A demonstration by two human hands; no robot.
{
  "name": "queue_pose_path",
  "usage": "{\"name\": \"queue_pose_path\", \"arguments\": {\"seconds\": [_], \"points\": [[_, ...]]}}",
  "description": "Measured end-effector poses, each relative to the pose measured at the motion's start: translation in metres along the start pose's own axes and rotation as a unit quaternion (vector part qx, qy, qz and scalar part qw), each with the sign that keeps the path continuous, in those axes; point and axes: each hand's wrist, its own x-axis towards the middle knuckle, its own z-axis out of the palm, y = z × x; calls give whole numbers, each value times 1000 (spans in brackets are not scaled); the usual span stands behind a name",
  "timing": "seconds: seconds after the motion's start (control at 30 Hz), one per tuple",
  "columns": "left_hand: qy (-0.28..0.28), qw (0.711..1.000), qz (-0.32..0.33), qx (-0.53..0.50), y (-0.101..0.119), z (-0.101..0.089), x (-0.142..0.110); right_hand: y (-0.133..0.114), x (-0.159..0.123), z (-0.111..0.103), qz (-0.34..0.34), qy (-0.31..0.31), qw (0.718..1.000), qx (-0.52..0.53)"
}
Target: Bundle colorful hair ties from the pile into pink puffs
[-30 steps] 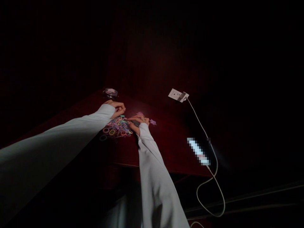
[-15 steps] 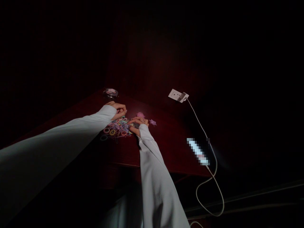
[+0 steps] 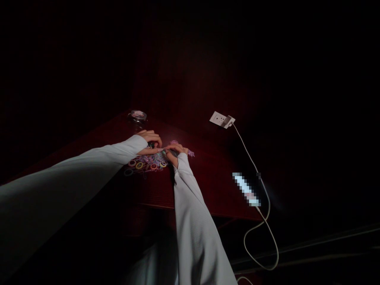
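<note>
A pile of small colourful hair ties, some of them rings and some thin loops, lies on the dark red table. My left hand arches over the back of the pile, fingers bent and thumb stretched out apart from them. Opposite it, my right hand is closed in a pinch at the pile's right side; what it holds is too small and dim to make out. The two hands nearly touch at their tips. Behind the right hand show a pink bunch and a partly covered purple bunch.
A round clear container with a labelled lid stands behind my left hand. At the right, a white wall socket holds a plug, whose white cable runs to a blurred-out bright device near the table edge.
My left hand has moved right and a little down, its thumb now spread from the fingers. My right hand has shifted slightly, covering more of the pink and purple bunches.
</note>
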Motion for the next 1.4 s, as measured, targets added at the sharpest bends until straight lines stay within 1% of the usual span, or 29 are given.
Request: {"name": "queue_pose_path", "arguments": {"seconds": [0.13, 0.27, 0.47, 0.67, 0.83, 1.03, 1.2, 1.4], "points": [[-3, 1000, 12, 9, -4, 7, -1, 1, 2, -2, 4, 2, 1000, 7], [3, 1000, 20, 11, -5, 10, -1, 2, 1, -1, 8, 1, 1000, 12], [-8, 999, 29, 20, -8, 10, -2, 3, 1, 2, 18, 9, 1000, -3], [-20, 999, 17, 24, -14, 9, -1, 9, -1, 4, -6, 13, 1000, 17], [-22, 998, 41, 29, -18, 10, -1, 11, -1, 4, -4, 15, 1000, 26], [-17, 998, 48, 22, -21, 11, -1, 9, -2, 2, -11, 34, 999, 32], [-18, 999, 44, 19, -24, 11, 0, 11, -1, 3, 1, 17, 999, 36], [-18, 999, 46, 14, -24, 11, 0, 14, -1, 7, 14, 11, 999, 40]]}}
